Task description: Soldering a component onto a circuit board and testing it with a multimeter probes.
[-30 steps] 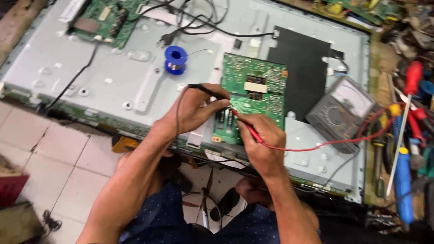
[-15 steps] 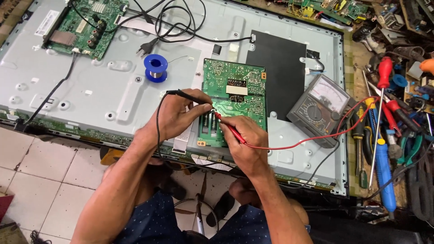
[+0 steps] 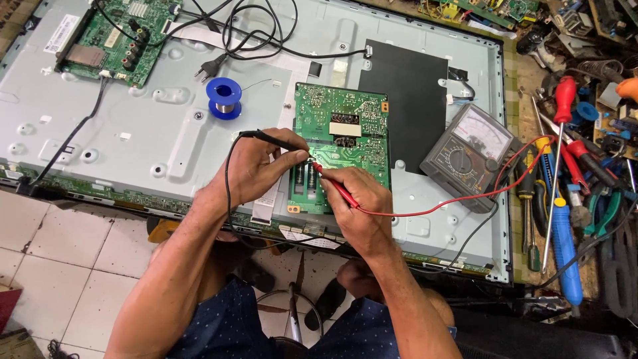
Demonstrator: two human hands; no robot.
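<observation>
Under my fingers: green circuit board [image 3: 342, 156], lying on the grey metal back panel [image 3: 133, 126].
Left hand [image 3: 260, 169]: fingers closed on the black probe [image 3: 272, 139], tip at the board's lower left.
Right hand [image 3: 355, 206]: pinching the red probe [image 3: 332, 183], tip beside the black one.
Change: none in grip or contact since a second ago; only the view shifts.
Meter [image 3: 468, 156]: right of my fingers, leads attached.

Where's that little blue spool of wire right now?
In the head view, the blue spool sits on the grey metal back panel, upper left of the left hand, between the black plug and the green circuit board.
</observation>
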